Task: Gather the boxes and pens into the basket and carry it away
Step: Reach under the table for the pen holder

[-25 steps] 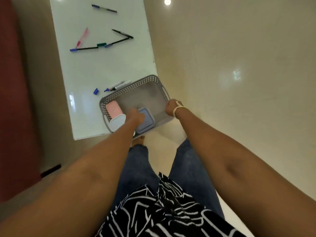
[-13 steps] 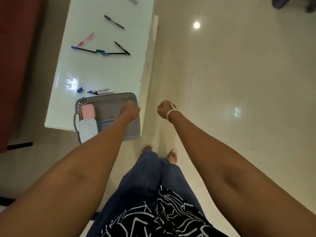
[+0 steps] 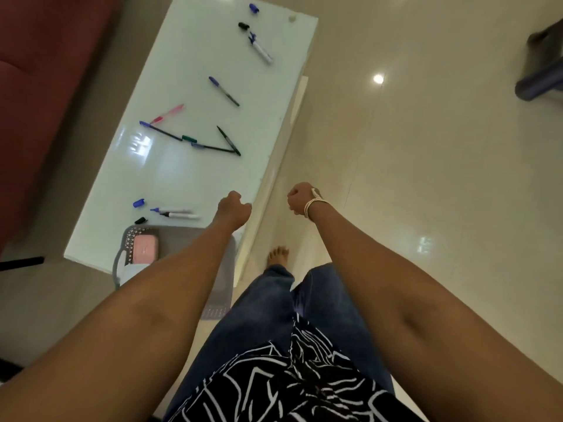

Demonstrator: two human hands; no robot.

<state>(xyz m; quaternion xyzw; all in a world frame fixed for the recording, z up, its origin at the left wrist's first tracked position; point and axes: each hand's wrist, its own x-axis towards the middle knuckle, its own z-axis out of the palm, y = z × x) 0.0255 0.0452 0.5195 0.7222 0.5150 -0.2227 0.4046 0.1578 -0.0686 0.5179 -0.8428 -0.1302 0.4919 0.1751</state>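
Note:
The grey perforated basket [image 3: 129, 238] sits on the near left corner of the pale glass table [image 3: 195, 178] and overhangs its edge. My left forearm hides much of it. Inside lie a pink box [image 3: 146, 248] and a pale box [image 3: 128, 273]. My left hand [image 3: 233, 210] is a fist above the table's right edge, off the basket, holding nothing. My right hand [image 3: 301, 199], with a white band at the wrist, is also a fist over the floor. Two markers [image 3: 175, 212] lie just beyond the basket. Several pens [image 3: 213, 147] lie mid-table, and another marker [image 3: 260, 50] lies farther off.
Loose caps lie on the table: a blue cap [image 3: 138, 203], a black cap [image 3: 140, 220] and two at the far end. A red sofa [image 3: 45, 71] runs along the left. Glossy floor tiles [image 3: 426, 178] spread to the right, with a dark object [image 3: 539, 80] at the far right.
Both hands have let go of the basket and moved away from it, closed into fists. The basket now rests at the table's near left corner. The view has shifted right.

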